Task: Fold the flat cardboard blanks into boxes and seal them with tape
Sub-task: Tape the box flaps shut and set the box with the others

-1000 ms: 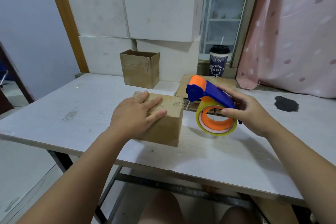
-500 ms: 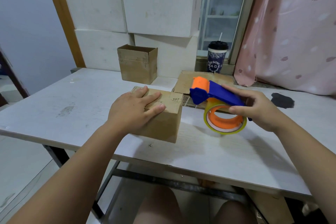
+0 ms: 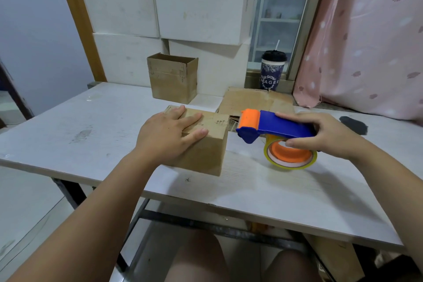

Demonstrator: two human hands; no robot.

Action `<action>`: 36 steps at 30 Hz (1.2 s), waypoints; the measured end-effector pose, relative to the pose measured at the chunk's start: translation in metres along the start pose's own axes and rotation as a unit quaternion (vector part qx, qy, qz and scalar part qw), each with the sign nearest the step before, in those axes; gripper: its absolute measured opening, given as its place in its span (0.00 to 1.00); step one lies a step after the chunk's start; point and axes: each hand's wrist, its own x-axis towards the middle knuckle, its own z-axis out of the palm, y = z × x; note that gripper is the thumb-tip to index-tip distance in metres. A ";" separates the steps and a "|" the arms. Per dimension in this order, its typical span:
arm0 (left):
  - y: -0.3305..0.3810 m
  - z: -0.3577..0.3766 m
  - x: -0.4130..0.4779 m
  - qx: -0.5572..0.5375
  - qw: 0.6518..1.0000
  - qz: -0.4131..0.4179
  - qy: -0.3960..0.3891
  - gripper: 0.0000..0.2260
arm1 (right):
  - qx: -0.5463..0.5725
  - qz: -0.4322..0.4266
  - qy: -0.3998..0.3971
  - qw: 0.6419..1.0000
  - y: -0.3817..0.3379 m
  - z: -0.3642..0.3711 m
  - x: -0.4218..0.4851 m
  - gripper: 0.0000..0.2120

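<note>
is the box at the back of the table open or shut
Open: the back box stands upright, its top uncovered and inner wall showing.

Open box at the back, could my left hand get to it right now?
Probably yes: the left hand rests flat on the closed box, holding nothing, and nothing stands between it and the open box.

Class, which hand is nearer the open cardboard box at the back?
Left. The left hand presses the closed box just in front of the open box; the right hand grips the tape dispenser, farther right.
</note>
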 end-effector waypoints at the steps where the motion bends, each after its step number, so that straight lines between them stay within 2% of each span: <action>1: 0.000 0.000 0.000 0.003 1.000 0.001 0.000 0.38 | -0.016 0.003 -0.006 1.000 -0.003 -0.003 0.001 0.29; 5: 0.001 -0.001 0.000 0.003 1.000 0.018 -0.010 0.30 | -0.106 -0.010 -0.055 0.993 -0.023 -0.010 0.007 0.29; 10: 0.009 -0.009 0.008 -0.012 0.998 0.021 -0.063 0.21 | -0.211 0.003 -0.127 0.969 -0.055 -0.023 0.029 0.23; 15: 0.045 -0.009 0.014 -0.071 0.997 0.040 0.001 0.16 | -0.263 0.025 -0.186 0.946 -0.081 -0.028 0.056 0.24; 18: 0.070 -0.005 0.010 -0.185 0.981 0.024 0.047 0.25 | -0.275 0.040 -0.196 0.940 -0.089 -0.032 0.065 0.20; 19: 0.075 -0.004 0.008 -0.211 0.975 0.026 0.062 0.25 | -0.272 0.045 -0.199 0.941 -0.091 -0.033 0.067 0.19; 21: 0.083 -0.001 0.004 -0.181 0.978 0.049 0.087 0.22 | -0.259 0.052 -0.203 0.943 -0.094 -0.033 0.070 0.18; 23: 0.084 0.006 0.002 -0.087 0.990 0.067 0.089 0.26 | -0.257 0.053 -0.209 0.942 -0.098 -0.032 0.074 0.17; 25: 0.083 0.014 0.005 -0.017 0.995 0.046 0.091 0.29 | -0.266 0.053 -0.214 0.939 -0.103 -0.031 0.079 0.16; 28: 0.090 0.025 0.003 -0.009 0.981 0.011 0.192 0.25 | -0.274 0.064 -0.213 0.935 -0.113 -0.030 0.086 0.15; 31: 0.092 0.039 0.006 -0.040 0.949 0.032 0.311 0.20 | -0.308 0.077 -0.219 0.923 -0.123 -0.028 0.094 0.17; 34: 0.090 0.046 0.009 -0.028 0.927 0.042 0.372 0.15 | -0.329 0.088 -0.220 0.914 -0.132 -0.024 0.101 0.19; 36: 0.090 0.047 0.010 -0.019 0.922 0.037 0.384 0.12 | -0.343 0.097 -0.218 0.908 -0.136 -0.022 0.107 0.21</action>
